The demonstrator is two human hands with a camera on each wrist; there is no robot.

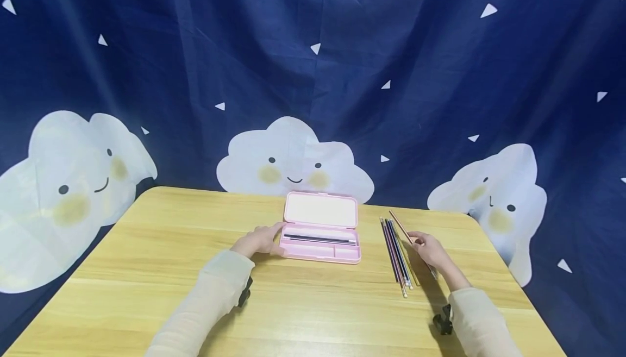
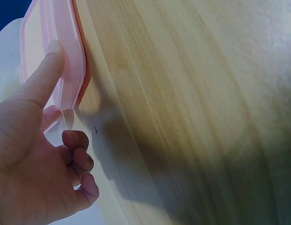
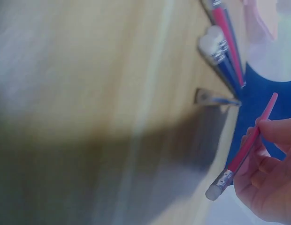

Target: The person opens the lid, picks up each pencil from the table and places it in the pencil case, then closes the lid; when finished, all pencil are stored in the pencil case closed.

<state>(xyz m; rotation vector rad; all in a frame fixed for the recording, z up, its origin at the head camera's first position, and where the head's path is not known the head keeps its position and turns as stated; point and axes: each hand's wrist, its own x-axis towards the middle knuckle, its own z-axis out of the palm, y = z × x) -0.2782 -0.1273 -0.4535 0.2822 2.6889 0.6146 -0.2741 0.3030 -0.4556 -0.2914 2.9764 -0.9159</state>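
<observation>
A pink pencil case (image 1: 313, 260) lies with its lid (image 1: 321, 209) raised on the table's far side. A few dark pencils (image 1: 320, 239) lie lengthwise in its long compartment. My left hand (image 1: 261, 239) grips the case's left end; in the left wrist view the thumb (image 2: 48, 70) presses on its edge, the other fingers curled. My right hand (image 1: 430, 249) pinches a red pencil (image 3: 246, 149) between thumb and fingers, its eraser end toward me. Just left of that hand, several pencils (image 1: 397, 256) lie in a loose bundle, erasers mostly toward me.
The wooden table (image 1: 313, 313) has rounded far corners. Behind it hangs a dark blue curtain (image 1: 274, 74) with smiling white clouds. Small compartments (image 1: 346, 252) line the front right of the case.
</observation>
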